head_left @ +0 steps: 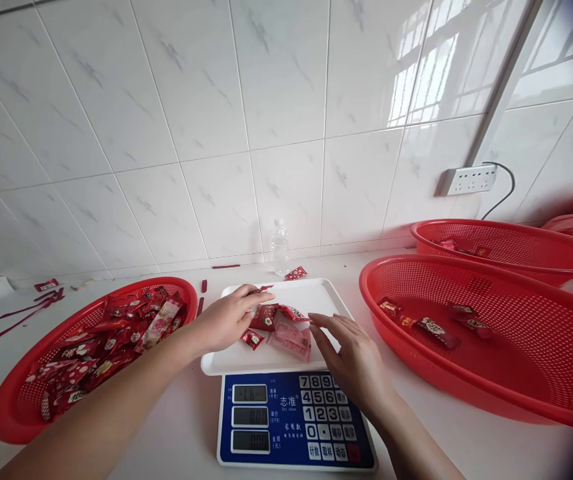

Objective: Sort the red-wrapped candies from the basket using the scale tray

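Glossy veined tiles (286,100) behind a pale desk (179,437). Left hand (231,320), fingers extended, over crinkly red packets (267,318) on the smooth white tray (223,364); pinching or not, can't tell. Right hand (350,350) loosely spread at their other side. Step seems to be arranging packets; next move probably calls for light fingertips. Perforated plastic baskets (13,425) outside each hand.

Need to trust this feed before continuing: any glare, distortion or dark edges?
All in the head view: window-like glare on the tiled wall, upper right; darkness along the right edge; the nearer right-hand basket looks stretched, probably by the wide lens; packets on the white tray look fairly sharp.
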The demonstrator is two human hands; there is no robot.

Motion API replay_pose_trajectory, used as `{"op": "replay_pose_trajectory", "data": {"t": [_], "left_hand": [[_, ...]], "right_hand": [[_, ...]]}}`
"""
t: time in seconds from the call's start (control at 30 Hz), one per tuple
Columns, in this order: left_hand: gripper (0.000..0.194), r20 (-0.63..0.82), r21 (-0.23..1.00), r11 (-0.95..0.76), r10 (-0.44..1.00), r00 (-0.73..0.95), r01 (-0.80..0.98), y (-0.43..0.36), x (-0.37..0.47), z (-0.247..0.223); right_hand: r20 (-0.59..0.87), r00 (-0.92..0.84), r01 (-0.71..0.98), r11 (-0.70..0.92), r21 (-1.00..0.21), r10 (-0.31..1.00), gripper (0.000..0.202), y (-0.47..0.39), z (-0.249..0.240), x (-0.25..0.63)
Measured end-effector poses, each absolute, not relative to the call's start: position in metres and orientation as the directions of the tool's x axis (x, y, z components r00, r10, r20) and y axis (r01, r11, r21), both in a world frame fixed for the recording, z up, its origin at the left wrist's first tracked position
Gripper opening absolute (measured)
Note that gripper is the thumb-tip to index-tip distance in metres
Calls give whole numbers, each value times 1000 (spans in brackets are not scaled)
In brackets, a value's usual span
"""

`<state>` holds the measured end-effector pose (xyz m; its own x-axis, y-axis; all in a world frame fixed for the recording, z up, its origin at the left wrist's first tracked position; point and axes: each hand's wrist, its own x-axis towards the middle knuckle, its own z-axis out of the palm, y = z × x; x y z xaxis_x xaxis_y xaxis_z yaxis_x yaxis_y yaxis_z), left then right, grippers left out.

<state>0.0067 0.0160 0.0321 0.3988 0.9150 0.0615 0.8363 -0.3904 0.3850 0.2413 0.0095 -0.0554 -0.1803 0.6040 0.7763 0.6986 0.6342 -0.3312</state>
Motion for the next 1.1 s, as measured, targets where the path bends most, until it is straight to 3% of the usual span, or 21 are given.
{"op": "replay_pose_trajectory", "data": {"t": [0.17, 0.27, 0.53, 0.73, 0.83, 0.93, 1.1], "left_hand": [[60, 35, 352, -483, 863, 504, 802, 18, 22, 24], [56, 32, 368, -499, 850, 526, 784, 21, 27, 23], [44, 109, 382, -435, 897, 428, 815, 25, 21, 22], [66, -15, 443, -404, 889, 458, 800, 17, 15, -4], [77, 37, 510, -402, 893, 448, 760, 12, 9, -7], [75, 78, 524, -327, 938, 338, 786, 9, -4, -1], [74, -133, 412, -171, 960, 245, 895, 8, -27, -3]], "right_hand": [[778, -182, 701, 634, -327, 602, 28, 10, -55, 241], [778, -179, 700, 634, -329, 602, 28, 10, -56, 240], [783, -193, 685, 653, -324, 591, 25, 11, -58, 240], [784, -215, 672, 671, -314, 582, 24, 11, -58, 241], [786, -233, 661, 686, -303, 572, 23, 11, -56, 242], [783, -299, 630, 730, -267, 545, 22, 8, -53, 241], [705, -470, 563, 795, -225, 532, 17, 2, -53, 240]]}}
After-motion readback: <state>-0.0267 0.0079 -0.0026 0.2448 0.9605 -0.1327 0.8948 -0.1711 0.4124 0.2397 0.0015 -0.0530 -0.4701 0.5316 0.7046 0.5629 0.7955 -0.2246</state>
